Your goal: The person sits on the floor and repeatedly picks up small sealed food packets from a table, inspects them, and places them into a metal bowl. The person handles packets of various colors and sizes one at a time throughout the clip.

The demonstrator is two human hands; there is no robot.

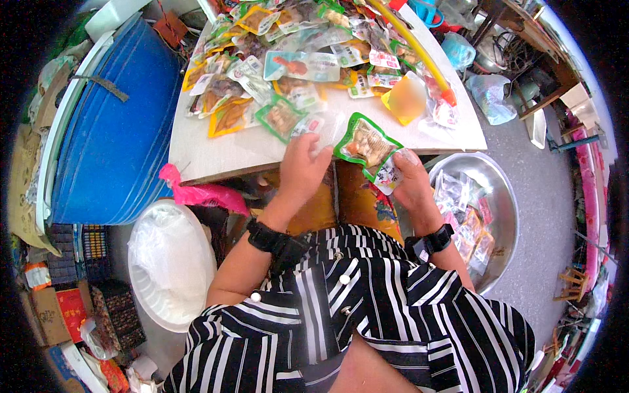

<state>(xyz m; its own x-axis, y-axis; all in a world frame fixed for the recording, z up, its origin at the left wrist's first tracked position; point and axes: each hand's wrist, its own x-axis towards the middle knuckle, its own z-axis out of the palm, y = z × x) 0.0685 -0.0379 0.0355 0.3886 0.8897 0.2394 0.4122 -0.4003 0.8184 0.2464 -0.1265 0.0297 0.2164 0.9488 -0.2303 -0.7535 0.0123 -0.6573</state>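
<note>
My right hand (412, 178) grips the lower end of a green-edged sealed food packet (369, 146), held just over the table's near edge. To its left, my left hand (305, 167) has its fingers at a blurred clear plastic packet (324, 128); whether it grips this is hard to tell. A second green-edged packet (281, 118) lies right behind my left hand. Beyond both hands a heap of sealed food packets (300, 66) covers much of the white tabletop (231, 154). A yellow-backed packet (407, 98) lies at the heap's right side.
A yellow tube with an orange end (417, 44) lies along the table's right. Below right stands a metal basin (508, 226) holding packets. At left are a large blue tub (123, 127) and a white oval basin (172, 265) lined with clear plastic. A pink plastic bag (206, 195) hangs by the table edge.
</note>
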